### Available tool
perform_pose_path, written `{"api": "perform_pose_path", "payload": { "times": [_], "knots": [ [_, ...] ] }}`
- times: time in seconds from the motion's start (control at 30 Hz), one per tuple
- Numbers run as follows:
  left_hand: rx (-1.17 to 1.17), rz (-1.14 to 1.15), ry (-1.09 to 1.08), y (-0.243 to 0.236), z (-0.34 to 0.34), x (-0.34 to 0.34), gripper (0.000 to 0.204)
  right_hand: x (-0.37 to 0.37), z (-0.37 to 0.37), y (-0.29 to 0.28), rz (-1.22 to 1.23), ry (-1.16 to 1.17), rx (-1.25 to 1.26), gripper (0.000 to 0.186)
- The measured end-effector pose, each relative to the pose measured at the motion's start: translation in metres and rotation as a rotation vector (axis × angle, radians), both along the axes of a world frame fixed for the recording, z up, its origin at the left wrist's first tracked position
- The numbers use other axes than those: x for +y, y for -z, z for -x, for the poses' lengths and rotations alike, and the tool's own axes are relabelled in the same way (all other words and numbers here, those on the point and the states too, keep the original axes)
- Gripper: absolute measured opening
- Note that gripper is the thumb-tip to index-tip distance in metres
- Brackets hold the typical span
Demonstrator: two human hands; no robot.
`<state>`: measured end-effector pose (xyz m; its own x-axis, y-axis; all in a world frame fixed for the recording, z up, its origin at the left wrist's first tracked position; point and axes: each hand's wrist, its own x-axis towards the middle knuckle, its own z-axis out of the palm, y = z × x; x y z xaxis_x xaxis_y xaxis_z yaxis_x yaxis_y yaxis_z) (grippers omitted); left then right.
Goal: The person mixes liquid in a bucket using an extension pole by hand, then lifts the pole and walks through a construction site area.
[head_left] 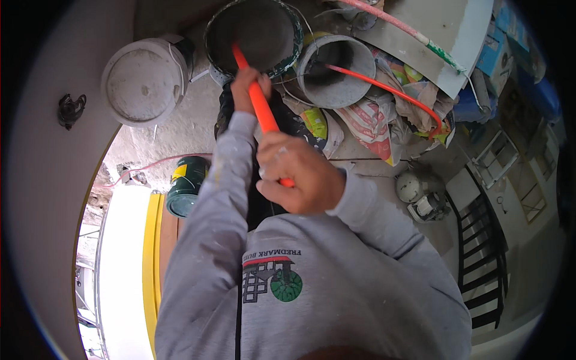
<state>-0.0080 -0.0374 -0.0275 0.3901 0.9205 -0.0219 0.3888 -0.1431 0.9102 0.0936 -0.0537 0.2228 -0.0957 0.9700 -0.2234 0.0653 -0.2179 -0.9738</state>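
Observation:
Both my hands grip an orange pole [261, 107], which slants down into a dark-rimmed bucket [299, 45]. Inside that bucket is a smooth grey mass; the pole's far end is hidden there. My left hand [246, 90] is wrapped round the lower part of the pole, close to the bucket's near rim. Nearer my chest, my right hand [300, 171] is closed round its upper part, with the pole's butt sticking out beneath the fist. Beside the bucket on the right, a grey-crusted bucket [351, 72] lies tilted, with a curved orange rod [399, 91] reaching out of its mouth.
A lidded white bucket [144, 83] stands to the left. Below it is a dark green pail [187, 186]. Crumpled bags [372, 123] lie right of the buckets, under a board [444, 51] with a pink-and-green pole [414, 33]. A black railing [480, 252] runs along the right.

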Motion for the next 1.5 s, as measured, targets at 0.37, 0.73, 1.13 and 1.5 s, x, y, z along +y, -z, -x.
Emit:
{"api": "perform_pose_path", "payload": {
  "times": [0.37, 0.73, 1.13, 1.5],
  "knots": [
    [-0.048, -0.047, 0.012, -0.003, -0.009, 0.053, 0.014, 0.022, 0.001, 0.007, -0.038, 0.003, 0.046, 0.020],
    [-0.174, 0.041, 0.109, -0.006, -0.039, 0.063, 0.019, 0.039, -0.014, -0.008, -0.053, -0.078, -0.147, 0.020],
    [0.075, 0.219, 0.272, -0.090, -0.072, -0.007, 0.013, -0.016, -0.064, -0.075, 0.170, 0.250, -0.126, 0.025],
    [-0.161, 0.129, 0.279, -0.264, -0.058, 0.034, 0.047, -0.021, -0.080, -0.233, -0.136, 0.236, -0.235, 0.017]
  ]
}}
